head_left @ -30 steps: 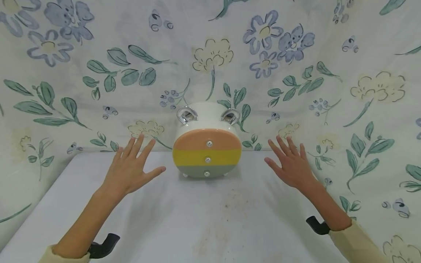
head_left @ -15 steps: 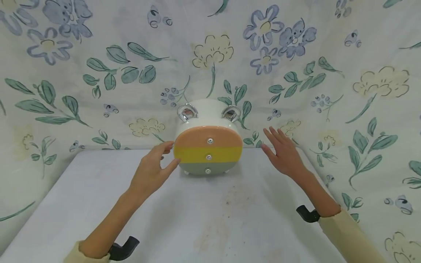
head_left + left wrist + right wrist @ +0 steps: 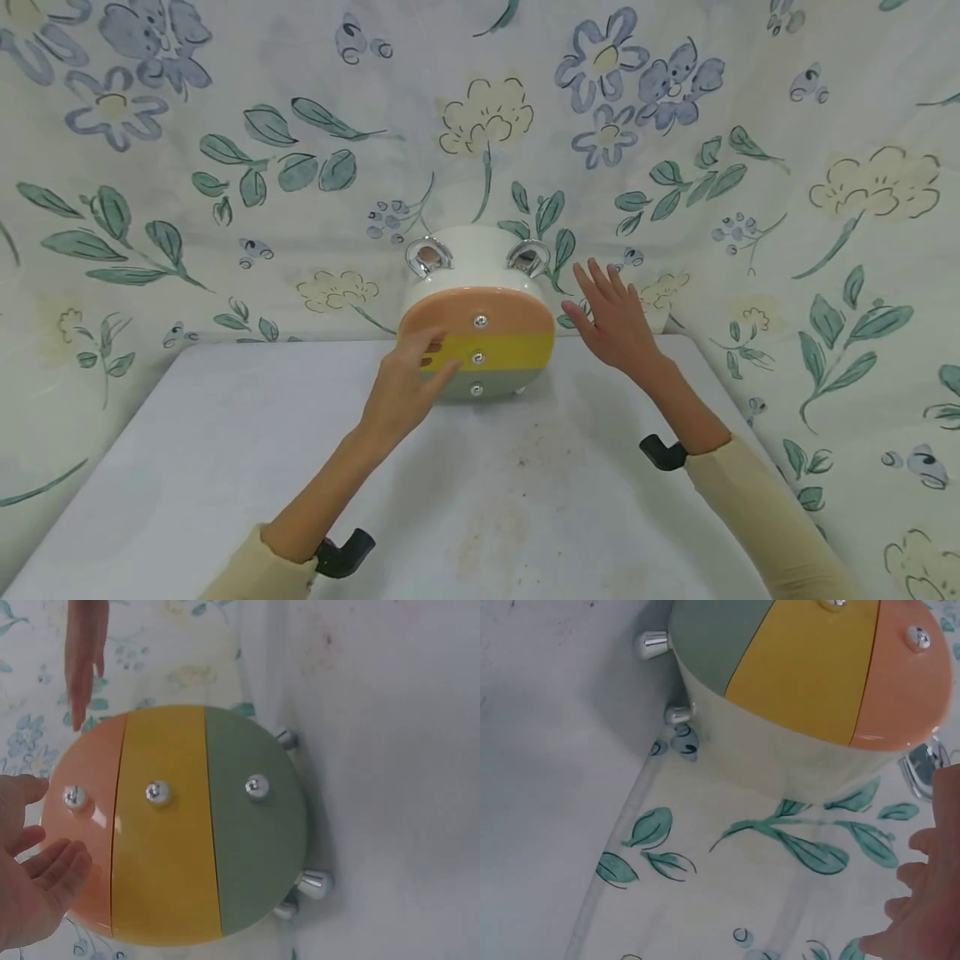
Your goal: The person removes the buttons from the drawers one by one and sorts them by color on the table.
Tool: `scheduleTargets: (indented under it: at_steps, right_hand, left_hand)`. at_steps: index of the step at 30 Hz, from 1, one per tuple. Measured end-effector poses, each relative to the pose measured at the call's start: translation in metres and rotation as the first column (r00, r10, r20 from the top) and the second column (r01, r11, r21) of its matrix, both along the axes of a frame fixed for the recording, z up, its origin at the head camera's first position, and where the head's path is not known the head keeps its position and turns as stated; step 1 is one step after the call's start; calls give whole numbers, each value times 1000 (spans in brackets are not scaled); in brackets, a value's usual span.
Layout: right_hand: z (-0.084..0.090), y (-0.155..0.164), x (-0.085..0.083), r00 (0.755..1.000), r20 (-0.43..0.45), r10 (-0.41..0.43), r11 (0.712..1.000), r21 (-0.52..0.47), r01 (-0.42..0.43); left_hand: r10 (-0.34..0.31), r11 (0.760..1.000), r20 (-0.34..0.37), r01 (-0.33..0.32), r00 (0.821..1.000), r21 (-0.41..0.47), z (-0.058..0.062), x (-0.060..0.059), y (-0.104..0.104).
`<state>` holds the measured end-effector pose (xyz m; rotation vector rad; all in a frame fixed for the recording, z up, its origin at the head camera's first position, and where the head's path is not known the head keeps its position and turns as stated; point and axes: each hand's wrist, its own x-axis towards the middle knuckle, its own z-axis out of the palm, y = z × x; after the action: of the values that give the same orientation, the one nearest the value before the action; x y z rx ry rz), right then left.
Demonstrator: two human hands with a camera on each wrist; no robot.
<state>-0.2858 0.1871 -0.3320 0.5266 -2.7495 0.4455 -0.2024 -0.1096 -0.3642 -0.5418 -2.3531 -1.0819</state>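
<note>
A glossy box [image 3: 495,308] is set upright at the far edge of the table [image 3: 225,433], close before a patterned cloth [image 3: 300,225]. Its face is rounded into a wide oval and divided by straight seams into three bands: an orange front [image 3: 521,315] at the top, a yellow front [image 3: 169,859] in the middle and a green front [image 3: 255,840] at the bottom. Each is fitted with one small, round, mirror-bright knob [image 3: 481,321]. The body behind is smooth and white, topped by two shiny silver rings [image 3: 430,257] and carried on tapered silver feet [image 3: 316,883].

The left hand [image 3: 401,387] is held before the left part of the face, its fingers loosely bent and the thumb kept apart, with nothing gripped; whether the face is touched cannot be told. The right hand [image 3: 618,329] is held just beside the box on the right, apart from it, its fingers nearly straight and moderately spread, with nothing held.

The white table is marked by brownish specks [image 3: 536,446]. The cloth is printed with blue and cream flowers and green leaves. Both forearms are covered by pale sleeves [image 3: 757,508], and a black, bent piece [image 3: 347,552] is seen at each wrist.
</note>
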Motion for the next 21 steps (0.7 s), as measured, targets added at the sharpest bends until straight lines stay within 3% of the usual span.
scheduleTargets:
  at_steps: [21]
  right_hand:
    - [9, -32, -33, 999, 4, -47, 993, 110, 46]
  left_hand:
    - [10, 984, 63, -21, 998, 176, 1, -19, 39]
